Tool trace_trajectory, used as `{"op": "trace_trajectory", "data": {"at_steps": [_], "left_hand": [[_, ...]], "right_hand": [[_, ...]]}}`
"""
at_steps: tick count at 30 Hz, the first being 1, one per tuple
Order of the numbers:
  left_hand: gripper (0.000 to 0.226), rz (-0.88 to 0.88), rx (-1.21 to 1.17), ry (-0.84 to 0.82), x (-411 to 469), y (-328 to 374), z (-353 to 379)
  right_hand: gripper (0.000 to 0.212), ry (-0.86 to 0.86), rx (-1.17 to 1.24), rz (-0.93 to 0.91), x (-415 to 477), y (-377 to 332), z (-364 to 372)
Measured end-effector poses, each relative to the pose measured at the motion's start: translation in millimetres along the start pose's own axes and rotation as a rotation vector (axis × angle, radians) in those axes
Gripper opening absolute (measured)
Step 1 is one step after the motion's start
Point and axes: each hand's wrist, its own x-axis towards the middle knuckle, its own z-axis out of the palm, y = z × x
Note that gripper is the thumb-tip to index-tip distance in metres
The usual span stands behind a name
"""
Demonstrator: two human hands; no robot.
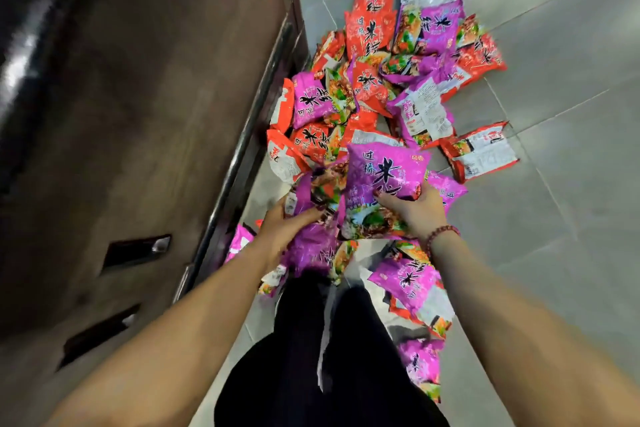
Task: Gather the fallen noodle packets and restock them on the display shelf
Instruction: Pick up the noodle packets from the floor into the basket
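Black-trousered legs (346,357); right hand (414,208) pinches lower edge of a purple plastic noodle packet (384,173), likely light, slippery, brittle inside; left hand (282,225) clutches crumpled purple packets (325,180)

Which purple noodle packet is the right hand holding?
The purple plastic noodle packet with big black characters, raised face up over the heap; only it has the right hand gripping its lower edge.
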Motion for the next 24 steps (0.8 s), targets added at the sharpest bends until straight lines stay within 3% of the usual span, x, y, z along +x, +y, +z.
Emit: {"op": "trace_trajectory", "data": {"at_steps": [2, 6, 7, 9, 11, 12, 16, 19, 24], "left_hand": [[0.112, -0.087, -0.130, -0.025, -54, 25, -4], [0.060, -0.154, -0.341, -0.114, -163, 70, -16], [0.049, -0.157, -0.388, -0.109, -190, 78, -19], [0.026, -0.126, -0.471, -0.072, -246, 90, -23], [0.026, -0.094, -0.557, -0.034, -299, 93, -24], [0.027, -0.073, -0.601, -0.024, -324, 89, -24], [0.049, 0.034, -0.808, 0.054, -419, 63, -24], [0.044, 0.078, -0.934, 0.124, -481, 37, -27], [0.047, 0.128, -1.154, 0.400, -566, -35, -47]], "right_hand": [[0.038, -0.050, 0.006, 0.016, -45, -39, -8], [0.102, -0.125, 0.052, 0.034, -121, -102, -28], [0.104, -0.154, 0.048, 0.017, -142, -118, -33], [0.081, -0.223, 0.038, -0.001, -185, -150, -41], [0.043, -0.296, -0.015, -0.032, -220, -168, -50], [0.037, -0.357, -0.040, -0.061, -239, -177, -53], [0.035, -0.530, -0.156, -0.121, -306, -201, -47], [0.037, -0.649, -0.195, -0.157, -349, -212, -26], [0.030, -0.892, -0.309, -0.183, -431, -217, 28]]}}
